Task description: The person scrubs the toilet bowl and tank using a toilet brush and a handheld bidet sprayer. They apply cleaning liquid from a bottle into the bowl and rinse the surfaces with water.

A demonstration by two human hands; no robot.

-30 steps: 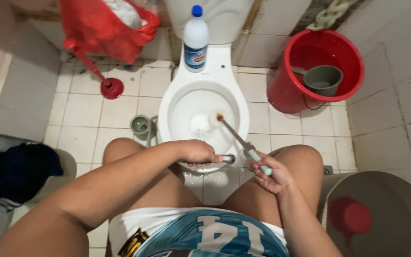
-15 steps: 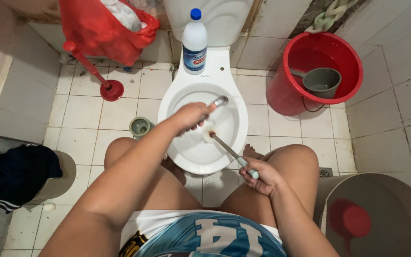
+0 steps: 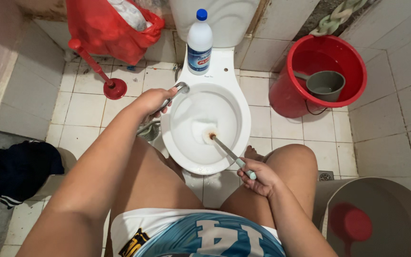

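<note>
Single head-worn camera, aimed steeply down from close above; toilet bowl (image 3: 205, 119) centred, back wall far.

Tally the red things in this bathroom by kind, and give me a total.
Red bucket: 1
Red plunger: 1
Red bag: 1
Total: 3
The left hand holds a metal sprayer; the right hand holds a brush in the toilet.
</note>
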